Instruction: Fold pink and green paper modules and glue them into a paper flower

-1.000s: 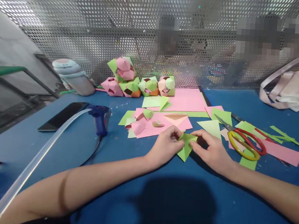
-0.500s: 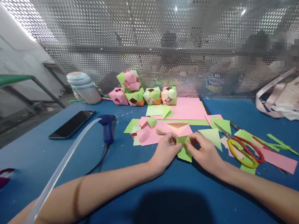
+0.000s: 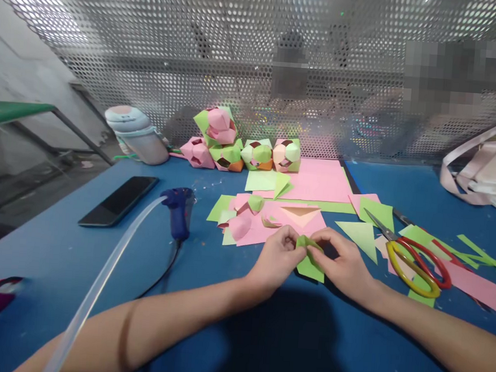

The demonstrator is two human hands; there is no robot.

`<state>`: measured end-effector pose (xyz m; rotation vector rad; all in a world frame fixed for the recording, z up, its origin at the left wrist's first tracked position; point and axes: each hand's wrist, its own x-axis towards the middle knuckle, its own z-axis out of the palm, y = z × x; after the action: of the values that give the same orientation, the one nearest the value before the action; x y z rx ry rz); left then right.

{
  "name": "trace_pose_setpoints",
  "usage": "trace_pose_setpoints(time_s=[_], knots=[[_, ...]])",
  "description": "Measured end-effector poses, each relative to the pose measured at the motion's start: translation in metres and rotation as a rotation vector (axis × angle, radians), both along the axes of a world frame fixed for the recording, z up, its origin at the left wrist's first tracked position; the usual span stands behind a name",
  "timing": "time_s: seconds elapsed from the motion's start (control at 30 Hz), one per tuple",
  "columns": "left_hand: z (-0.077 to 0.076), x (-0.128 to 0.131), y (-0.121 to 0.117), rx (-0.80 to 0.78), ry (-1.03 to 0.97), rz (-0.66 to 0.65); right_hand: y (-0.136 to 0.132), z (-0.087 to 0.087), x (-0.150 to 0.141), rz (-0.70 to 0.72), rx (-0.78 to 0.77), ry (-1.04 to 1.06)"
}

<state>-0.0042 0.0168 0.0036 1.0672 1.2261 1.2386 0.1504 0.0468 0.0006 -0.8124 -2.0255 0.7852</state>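
A small piece of green paper (image 3: 311, 268) is pinched between both hands, just above the blue tabletop. My left hand (image 3: 277, 256) is closed on its left edge, thumb and fingertips pressed together. From the right, my right hand (image 3: 344, 261) grips the same piece with thumb and forefinger. The paper's upper part is creased between the thumbs; its lower flap hangs toward me. Just beyond my hands lie pink sheets (image 3: 258, 232) with a folded peach piece (image 3: 300, 214) and a partly assembled pink and green paper shape (image 3: 240, 225).
Scissors (image 3: 416, 260) lie on paper scraps at the right. Folded paper balls (image 3: 220, 126) are stacked against the perforated metal screen (image 3: 238, 83). A blue glue gun (image 3: 180, 212), with a glue stick (image 3: 105, 283) crossing above my left forearm, a phone (image 3: 119, 202) and a cup (image 3: 136, 135) are at the left.
The green paper's upper part has gone from flat to bent between my thumbs. Both hands still hold it. The view has shifted slightly.
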Motion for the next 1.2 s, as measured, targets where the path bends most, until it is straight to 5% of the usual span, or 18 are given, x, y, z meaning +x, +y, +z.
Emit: trace_pose_setpoints(time_s=[0.37,0.77,1.2], knots=[[-0.006,0.001,0.004,0.019,0.054,-0.068,0.006,0.005,-0.002,-0.039,-0.123,-0.014],[0.002,-0.003,0.0,-0.023,0.038,-0.191,0.007,0.016,0.001,0.055,0.104,-0.09],[0.003,-0.007,0.008,-0.05,0.029,0.039,0.005,0.009,-0.003,-0.133,-0.011,-0.018]])
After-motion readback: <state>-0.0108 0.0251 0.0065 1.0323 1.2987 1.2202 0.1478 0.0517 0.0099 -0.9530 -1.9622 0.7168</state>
